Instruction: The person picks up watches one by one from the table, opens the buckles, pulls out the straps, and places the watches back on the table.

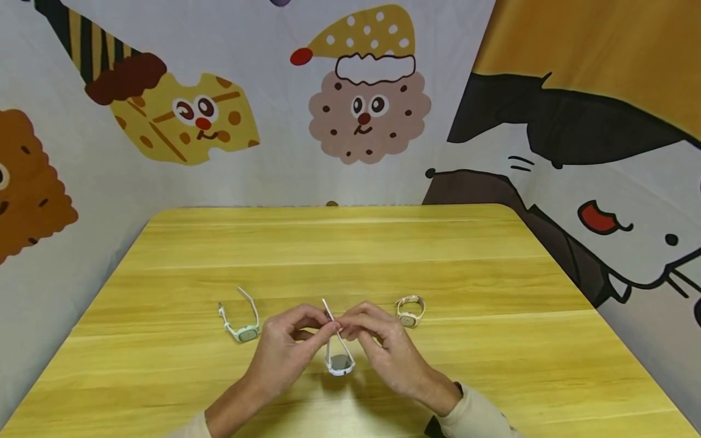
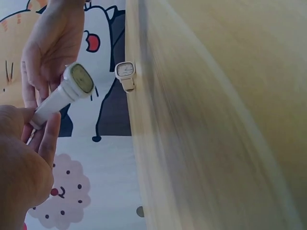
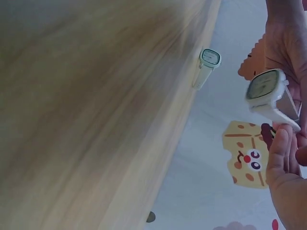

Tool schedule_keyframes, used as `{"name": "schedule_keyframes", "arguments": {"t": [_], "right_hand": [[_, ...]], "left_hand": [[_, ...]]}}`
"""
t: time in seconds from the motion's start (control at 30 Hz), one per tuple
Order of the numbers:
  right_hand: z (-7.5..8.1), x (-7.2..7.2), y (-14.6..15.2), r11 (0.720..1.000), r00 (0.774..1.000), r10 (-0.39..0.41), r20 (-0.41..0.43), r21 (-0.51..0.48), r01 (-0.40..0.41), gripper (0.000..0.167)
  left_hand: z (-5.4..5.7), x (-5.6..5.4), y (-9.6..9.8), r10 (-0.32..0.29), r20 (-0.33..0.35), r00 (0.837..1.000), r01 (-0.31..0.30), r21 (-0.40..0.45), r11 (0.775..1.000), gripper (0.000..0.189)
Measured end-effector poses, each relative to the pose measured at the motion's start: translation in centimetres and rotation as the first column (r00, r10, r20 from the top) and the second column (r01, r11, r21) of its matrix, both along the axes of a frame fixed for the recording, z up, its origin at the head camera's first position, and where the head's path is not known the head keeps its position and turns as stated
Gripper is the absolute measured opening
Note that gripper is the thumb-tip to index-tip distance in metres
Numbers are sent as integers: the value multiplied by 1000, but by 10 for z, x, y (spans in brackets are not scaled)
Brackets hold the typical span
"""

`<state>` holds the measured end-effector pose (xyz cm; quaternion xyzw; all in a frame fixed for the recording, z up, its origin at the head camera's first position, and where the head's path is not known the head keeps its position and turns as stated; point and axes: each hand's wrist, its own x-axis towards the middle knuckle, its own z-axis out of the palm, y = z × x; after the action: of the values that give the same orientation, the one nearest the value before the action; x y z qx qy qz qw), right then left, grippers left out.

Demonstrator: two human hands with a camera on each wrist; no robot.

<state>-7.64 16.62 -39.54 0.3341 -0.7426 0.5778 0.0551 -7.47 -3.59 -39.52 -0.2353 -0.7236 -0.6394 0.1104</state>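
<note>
A white wristwatch [image 1: 340, 364] hangs between the two hands, its dial at the lower end and its strap ends brought together at the top. The left hand [image 1: 283, 347] pinches the strap between thumb and fingertips. From the other side the right hand [image 1: 390, 348] grips the strap close by, and the fingertips of both hands nearly meet there. In the left wrist view the watch's squarish face [image 2: 82, 78] shows beyond the strap. The right wrist view shows the watch [image 3: 265, 88] with its strap bent into a loop; fingers partly hide the strap ends.
On the wooden table [image 1: 350, 243], a pale green watch [image 1: 244, 331] lies unfastened left of the hands. A beige watch [image 1: 408, 317] with its strap closed in a ring sits to the right. Behind the table hangs a cartoon-printed cloth [image 1: 279, 152].
</note>
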Motion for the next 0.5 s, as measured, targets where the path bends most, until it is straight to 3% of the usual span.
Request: {"name": "schedule_keyframes", "arguments": {"t": [0.17, 0.37, 0.5], "right_hand": [[-1, 1, 6, 996, 999, 6, 53, 84, -11, 26], [-2, 2, 13, 986, 985, 116, 130, 103, -130, 32], [-2, 2, 12, 980, 976, 165, 141, 84, -178, 26]], "left_hand": [[4, -1, -2, 22, -4, 1000, -22, 41, 999, 6], [9, -3, -6, 51, 126, 991, -68, 134, 989, 6], [10, -4, -6, 70, 166, 984, -94, 142, 985, 6]]}}
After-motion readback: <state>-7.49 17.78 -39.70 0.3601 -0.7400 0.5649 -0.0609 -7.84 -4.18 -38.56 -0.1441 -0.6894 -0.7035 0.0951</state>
